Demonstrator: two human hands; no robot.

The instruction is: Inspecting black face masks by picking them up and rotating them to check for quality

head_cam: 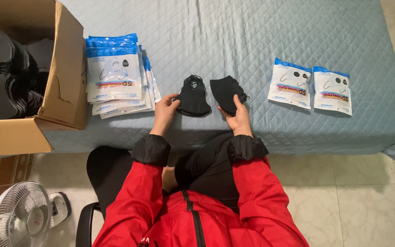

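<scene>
Nearest: red jacket (197, 215) with black cuffs; white fan (19, 217) on the tiled floor at lower left.

Left hand (164, 112): fingers part-curled, thumb and fingertips pinching the lower left edge of a black face mask (192, 97) lying on the bed (234, 41).

Right hand (238, 118): fingers closed around the lower edge of a second black mask (226, 93), just beside the first.

Left of the hands: stack of flat white-and-blue packets (115, 75), fanned out.

Right, well apart: two packets (309, 87) of the same kind, side by side.

Far left: open cardboard box (67, 68) holding black masks, resting on the bed's edge.
</scene>
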